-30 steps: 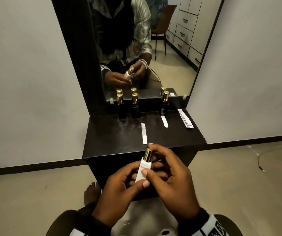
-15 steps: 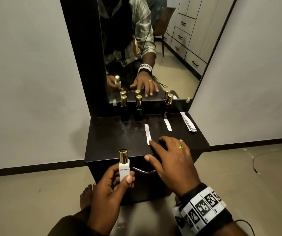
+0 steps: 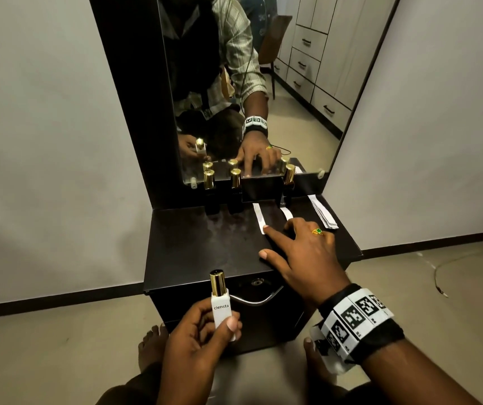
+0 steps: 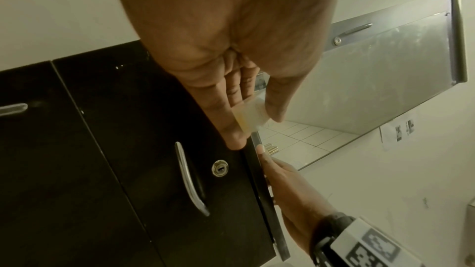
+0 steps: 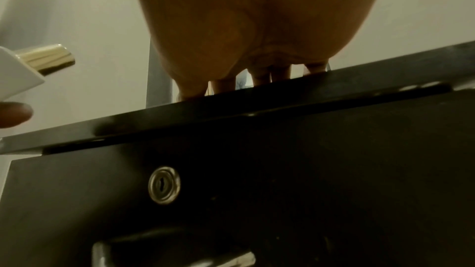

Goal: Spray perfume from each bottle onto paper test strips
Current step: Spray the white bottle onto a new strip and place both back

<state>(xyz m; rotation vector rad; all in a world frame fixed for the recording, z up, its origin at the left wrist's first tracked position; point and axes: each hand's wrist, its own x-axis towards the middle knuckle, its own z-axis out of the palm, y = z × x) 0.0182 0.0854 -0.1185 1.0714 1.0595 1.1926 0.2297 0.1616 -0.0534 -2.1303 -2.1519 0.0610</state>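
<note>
My left hand (image 3: 205, 331) grips a white perfume bottle with a gold cap (image 3: 220, 302), upright in front of the dark dresser (image 3: 199, 252); the bottle (image 4: 250, 116) shows between thumb and fingers in the left wrist view, and its cap (image 5: 46, 59) at the right wrist view's left edge. My right hand (image 3: 295, 244) lies flat on the dresser top, fingers spread, index tip touching the near end of a white paper strip (image 3: 259, 219). A second strip (image 3: 286, 212) lies by the middle finger. Three dark gold-capped bottles (image 3: 236, 188) stand at the mirror.
A small stack of spare strips (image 3: 323, 213) lies at the dresser top's right back. The mirror (image 3: 249, 83) rises behind the bottles. A drawer with a metal handle (image 3: 256, 301) and keyhole (image 5: 164, 185) faces me. My bare feet are on the floor below.
My right hand has left the white bottle and moved forward onto the dresser top, reaching the strip. My left hand has carried the bottle to the left and keeps it upright.
</note>
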